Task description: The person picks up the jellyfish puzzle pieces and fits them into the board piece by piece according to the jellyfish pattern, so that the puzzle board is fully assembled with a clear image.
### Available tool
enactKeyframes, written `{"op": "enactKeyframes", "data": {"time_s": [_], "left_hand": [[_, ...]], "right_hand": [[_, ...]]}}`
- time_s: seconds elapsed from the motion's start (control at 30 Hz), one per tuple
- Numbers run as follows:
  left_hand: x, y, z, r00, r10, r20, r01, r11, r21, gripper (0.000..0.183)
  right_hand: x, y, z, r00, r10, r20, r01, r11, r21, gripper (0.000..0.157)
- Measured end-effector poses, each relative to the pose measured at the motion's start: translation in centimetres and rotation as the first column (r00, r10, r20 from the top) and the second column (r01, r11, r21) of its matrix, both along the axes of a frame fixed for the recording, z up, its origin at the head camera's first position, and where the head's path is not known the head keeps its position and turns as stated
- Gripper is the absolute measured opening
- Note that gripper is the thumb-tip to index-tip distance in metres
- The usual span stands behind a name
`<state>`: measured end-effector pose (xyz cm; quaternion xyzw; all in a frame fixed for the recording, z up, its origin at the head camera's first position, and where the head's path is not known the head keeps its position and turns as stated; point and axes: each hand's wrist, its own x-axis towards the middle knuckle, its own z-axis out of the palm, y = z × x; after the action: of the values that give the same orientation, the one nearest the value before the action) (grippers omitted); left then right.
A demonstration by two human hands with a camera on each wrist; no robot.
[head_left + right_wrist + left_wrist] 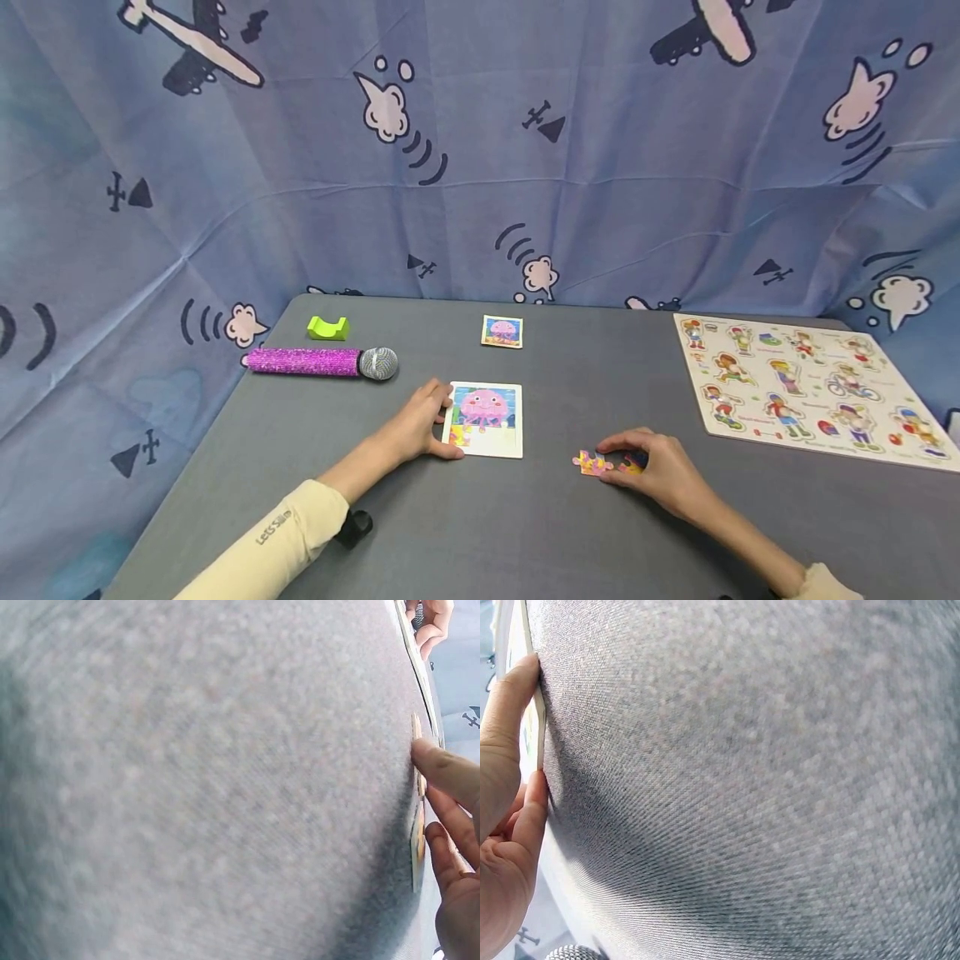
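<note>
A small white-framed jigsaw board point(508, 444) with a pink jellyfish picture lies on the table, its lower right part bare white. My left hand point(414, 423) holds the board at its left side, thumb at the lower edge and fingers along the upper left. In the left wrist view, thumb and fingertip press the board's edge point(541, 735). To the right, my right hand point(656, 468) pinches a yellow and pink jigsaw piece point(591, 463) between thumb and index finger, low over the table. Another orange jigsaw piece point(632, 465) lies under that hand, partly hidden by the fingers.
Behind the board lies a small jellyfish picture card point(502, 332). A glittery purple microphone point(303, 362) and a lime green cradle-shaped block point(327, 328) are at the back left. A large board of cartoon children point(817, 383) covers the right side of the grey table point(517, 533).
</note>
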<state>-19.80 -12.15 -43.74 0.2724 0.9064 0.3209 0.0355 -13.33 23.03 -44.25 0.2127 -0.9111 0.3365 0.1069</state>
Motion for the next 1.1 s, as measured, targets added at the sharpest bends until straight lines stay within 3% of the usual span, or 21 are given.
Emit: {"op": "enactKeyframes", "data": {"time_s": [0.1, 0.17, 0.33, 0.63, 1.1], "left_hand": [[0.0, 0.0, 0.0, 1.0, -0.002, -0.003, 0.002, 1.0, 0.0, 0.091], [0.1, 0.0, 0.0, 1.0, -0.004, -0.002, 0.004, 1.0, 0.0, 0.091], [0.1, -0.1, 0.1, 1.0, -0.011, -0.014, 0.011, 1.0, 0.006, 0.091], [0.0, 0.0, 0.0, 0.999, -0.021, -0.046, 0.022, 1.0, 0.018, 0.09], [0.1, 0.1, 0.0, 0.999, -0.008, -0.04, 0.009, 1.0, 0.024, 0.089]], "right_hand": [[-0.1, -0.1, -0.1, 1.0, 0.025, -0.02, -0.026, 0.998, -0.056, 0.029], [-0.3, -0.2, -0.2, 0.997, 0.076, 0.006, -0.074, 0.986, -0.151, 0.028], [-0.6, -0.7, 0.0, 0.967, 0.22, 0.127, -0.149, 0.894, -0.422, 0.03], [-1.0, -2.1, 0.2, 0.913, 0.274, 0.301, -0.046, 0.805, -0.592, 0.035], [-2.5, -6.0, -0.2, 0.876, 0.286, 0.389, 0.017, 0.787, -0.617, 0.036]]}}
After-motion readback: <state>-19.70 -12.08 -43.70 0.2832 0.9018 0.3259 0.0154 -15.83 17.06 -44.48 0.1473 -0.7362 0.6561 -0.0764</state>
